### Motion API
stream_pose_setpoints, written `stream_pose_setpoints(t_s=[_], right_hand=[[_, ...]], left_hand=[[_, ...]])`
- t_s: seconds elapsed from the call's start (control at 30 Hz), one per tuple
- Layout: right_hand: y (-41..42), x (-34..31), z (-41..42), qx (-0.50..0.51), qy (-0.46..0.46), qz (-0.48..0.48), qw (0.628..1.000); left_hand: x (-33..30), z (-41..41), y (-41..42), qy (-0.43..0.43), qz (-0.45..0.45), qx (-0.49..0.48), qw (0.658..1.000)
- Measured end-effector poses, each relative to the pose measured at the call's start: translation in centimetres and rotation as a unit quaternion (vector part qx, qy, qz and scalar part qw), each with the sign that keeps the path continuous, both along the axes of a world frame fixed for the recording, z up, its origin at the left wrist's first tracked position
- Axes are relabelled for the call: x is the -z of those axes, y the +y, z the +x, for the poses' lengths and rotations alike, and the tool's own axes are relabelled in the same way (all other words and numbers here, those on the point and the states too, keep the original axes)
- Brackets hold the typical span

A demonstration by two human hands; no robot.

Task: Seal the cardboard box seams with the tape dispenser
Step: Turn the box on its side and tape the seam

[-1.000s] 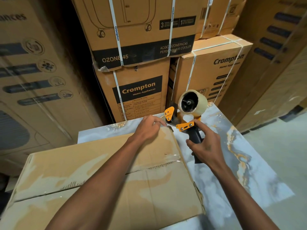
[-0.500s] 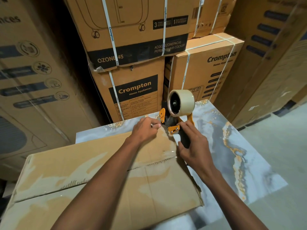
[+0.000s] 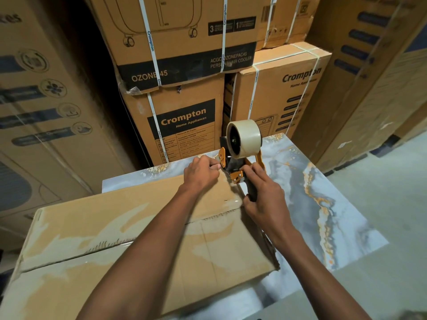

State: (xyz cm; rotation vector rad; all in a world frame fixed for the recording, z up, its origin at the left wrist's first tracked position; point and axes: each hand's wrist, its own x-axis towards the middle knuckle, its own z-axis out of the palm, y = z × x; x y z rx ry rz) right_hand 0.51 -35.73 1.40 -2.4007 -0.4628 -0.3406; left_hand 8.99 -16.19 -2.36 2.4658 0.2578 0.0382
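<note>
Just right of frame centre, the right hand (image 3: 263, 199) clenches the dark handle of the tape dispenser (image 3: 242, 153), its head at the far corner of the cardboard box (image 3: 143, 229), which fills the lower left on a marbled table (image 3: 323, 192). The left hand (image 3: 201, 173) pinches something at the dispenser's mouth, likely the tape end. The dispenser looks light and rigid, best held by the handle; the tape is thin, sticky and clings to itself, and the box lid looks stiff enough to press on
</note>
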Motion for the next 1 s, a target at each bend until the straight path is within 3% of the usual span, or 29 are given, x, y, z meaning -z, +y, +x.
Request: stream_pose_setpoints(t_s=[0.43,0.63,0.8,1.0], right_hand=[[-2.5,0.8,-5.3,0.035,0.018,-0.037,0.999],[-2.6,0.7,-6.2,0.052,0.015,-0.041,0.998],[-2.6,0.4,-6.2,0.044,0.011,-0.053,0.998],[-2.6,0.4,-6.0,0.031,0.013,-0.058,0.998]], left_hand=[[-0.6,-1.3,-0.7,-0.036,0.036,-0.002,0.999],[0.4,-3.1,-0.8,-0.124,0.100,0.119,0.980],[0.9,-5.7,-0.5,-0.093,0.172,0.211,0.958],[0.6,-6.1,-0.6,-0.082,0.195,0.214,0.954]])
